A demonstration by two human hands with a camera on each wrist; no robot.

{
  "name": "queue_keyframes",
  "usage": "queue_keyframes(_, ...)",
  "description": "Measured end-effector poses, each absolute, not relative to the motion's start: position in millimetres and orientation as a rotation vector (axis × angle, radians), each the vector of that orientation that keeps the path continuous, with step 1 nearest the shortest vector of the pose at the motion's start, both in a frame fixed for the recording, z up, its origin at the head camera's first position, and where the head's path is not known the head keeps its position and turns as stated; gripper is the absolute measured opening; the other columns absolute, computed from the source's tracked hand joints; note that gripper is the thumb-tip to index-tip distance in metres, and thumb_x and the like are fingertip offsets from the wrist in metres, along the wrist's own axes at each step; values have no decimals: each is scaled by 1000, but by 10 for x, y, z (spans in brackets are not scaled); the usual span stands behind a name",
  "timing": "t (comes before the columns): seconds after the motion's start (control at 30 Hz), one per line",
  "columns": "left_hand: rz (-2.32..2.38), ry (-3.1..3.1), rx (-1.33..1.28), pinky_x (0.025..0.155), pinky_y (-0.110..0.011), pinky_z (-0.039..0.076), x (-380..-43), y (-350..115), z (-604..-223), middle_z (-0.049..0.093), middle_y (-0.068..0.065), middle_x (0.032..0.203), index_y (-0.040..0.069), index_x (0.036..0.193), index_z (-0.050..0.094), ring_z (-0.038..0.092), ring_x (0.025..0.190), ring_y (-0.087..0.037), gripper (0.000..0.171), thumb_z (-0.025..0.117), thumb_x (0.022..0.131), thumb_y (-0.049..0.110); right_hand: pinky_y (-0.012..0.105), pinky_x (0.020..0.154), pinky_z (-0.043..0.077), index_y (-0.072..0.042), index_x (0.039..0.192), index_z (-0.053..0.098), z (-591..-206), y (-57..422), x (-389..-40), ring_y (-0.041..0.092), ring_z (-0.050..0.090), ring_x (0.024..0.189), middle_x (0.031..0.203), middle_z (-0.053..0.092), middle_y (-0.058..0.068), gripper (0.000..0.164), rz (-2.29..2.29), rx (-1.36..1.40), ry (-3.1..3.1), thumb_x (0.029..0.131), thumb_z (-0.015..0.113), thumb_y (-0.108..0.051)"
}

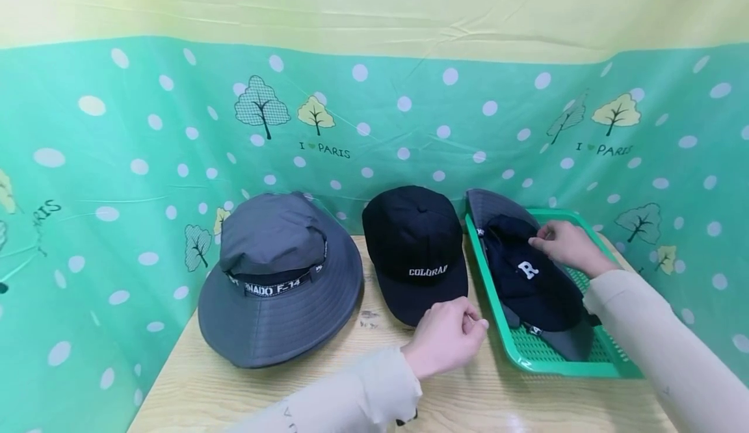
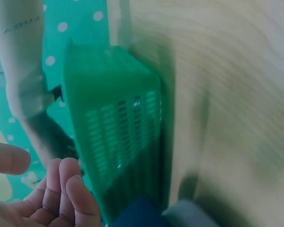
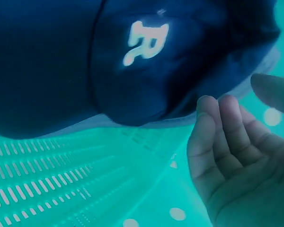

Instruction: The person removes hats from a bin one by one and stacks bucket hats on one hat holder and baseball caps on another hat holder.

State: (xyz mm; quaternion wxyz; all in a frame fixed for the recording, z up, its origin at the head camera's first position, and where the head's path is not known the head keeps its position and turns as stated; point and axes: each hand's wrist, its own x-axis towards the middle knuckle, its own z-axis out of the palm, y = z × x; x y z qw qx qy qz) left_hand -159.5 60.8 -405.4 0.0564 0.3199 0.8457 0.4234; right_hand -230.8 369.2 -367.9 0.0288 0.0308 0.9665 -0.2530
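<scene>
In the head view a navy cap (image 1: 535, 283) with a white letter R lies on top of a grey hat (image 1: 506, 205) inside a green basket (image 1: 503, 329). My right hand (image 1: 567, 246) hovers at the navy cap's upper right side, its thumb apart from loosely bent fingers (image 3: 229, 118) in the right wrist view. Whether the fingertips touch the cap I cannot tell. Just in front of the brim of a black COLORAD-lettered cap (image 1: 412, 244) is my left hand (image 1: 447, 337), fingers relaxed and holding nothing.
A grey wide-brimmed bucket hat (image 1: 275, 238) with a lettered band sits at the left of the wooden table (image 1: 468, 400). Behind everything hangs a green and yellow dotted cloth (image 1: 404, 127). The basket's rim stands up around the right-hand pile.
</scene>
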Motion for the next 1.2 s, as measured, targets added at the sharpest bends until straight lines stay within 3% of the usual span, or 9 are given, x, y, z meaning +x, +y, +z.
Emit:
queue_keyframes(0.13,1248,2538,843,63,-16,43,-1557,777,-4140,52,17,60,17,92,64,52,62,3,24,59,91,40,39,58,46,5,103,57,-3786,3697,-2443,27,55,72,86,60,16,34,-686,92,3043,95,57,-28)
queue_keyframes(0.27,1236,2497,735,58,-19,42,-1515,905,-4214,53,13,52,14,95,65,52,53,0,36,57,91,49,47,63,46,4,107,56,-3887,3688,-2567,35,57,82,98,59,24,36,-503,119,3110,93,59,-29)
queue_keyframes(0.47,1287,2510,682,52,-20,39,-1512,1039,-4331,51,11,59,17,81,61,48,53,-3,31,58,91,47,59,71,44,6,121,49,-4007,3698,-2663,45,53,95,110,53,30,50,-398,155,3161,91,63,-31)
queue_keyframes(0.63,1357,2484,653,51,-20,38,-1521,1096,-4395,51,12,59,19,74,55,47,54,-4,29,62,90,41,60,70,44,8,123,43,-4095,3686,-2712,49,52,97,109,50,32,56,-318,128,3201,90,64,-33)
queue_keyframes(1.0,1397,2473,619,54,-18,37,-1515,1124,-4364,51,13,59,17,70,53,46,56,-2,29,66,87,37,57,60,44,3,108,47,-4214,3775,-2718,44,55,82,94,53,26,22,-273,71,3351,95,52,-14)
queue_keyframes(1.2,1416,2440,601,55,-18,38,-1514,1128,-4374,52,12,60,17,71,53,47,57,-2,28,66,88,36,56,62,43,2,112,51,-4176,3843,-2670,43,56,81,96,56,27,22,-391,153,3384,96,45,-12)
